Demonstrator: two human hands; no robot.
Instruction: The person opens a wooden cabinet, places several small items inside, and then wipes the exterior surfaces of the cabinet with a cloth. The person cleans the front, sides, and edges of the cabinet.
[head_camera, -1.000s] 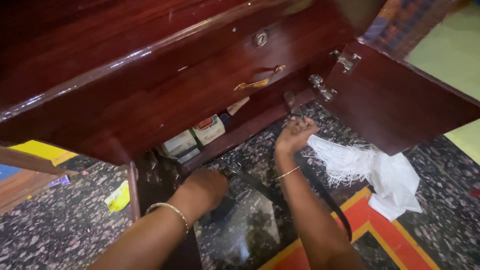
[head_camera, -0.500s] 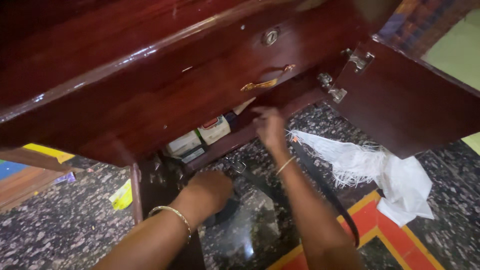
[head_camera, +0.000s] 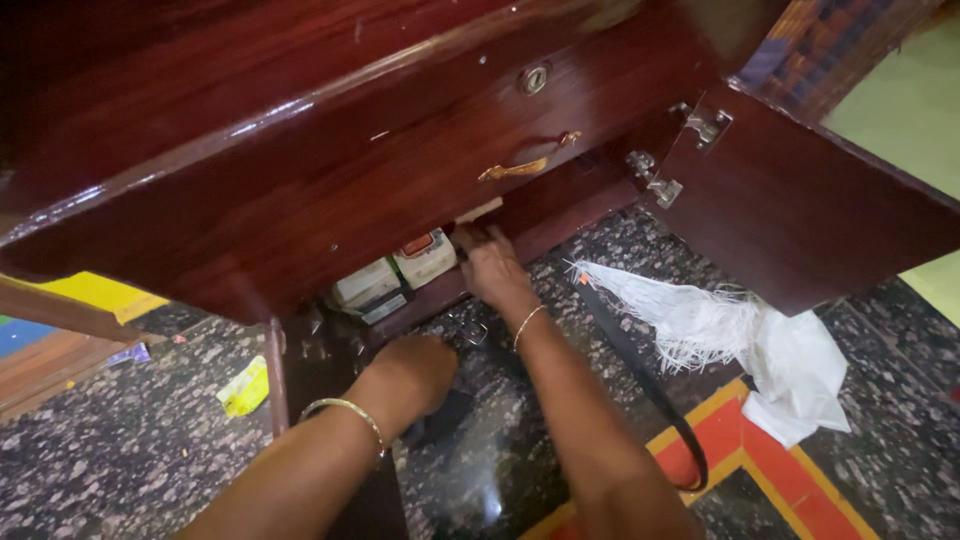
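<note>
Left hand (head_camera: 415, 372), wearing a bangle (head_camera: 345, 412), rests fist-like on the dark stone floor (head_camera: 120, 450) at the foot of the cabinet (head_camera: 300, 200); whether it grips anything cannot be told. Beyond it, the right hand (head_camera: 492, 268) reaches into the open lower compartment, fingers spread on the shelf edge just beside two small boxes (head_camera: 395, 275), clamped on nothing visible. A black belt (head_camera: 650, 380) and white cloth (head_camera: 740, 340) lie on the floor right of that arm, under the open door (head_camera: 800, 200).
</note>
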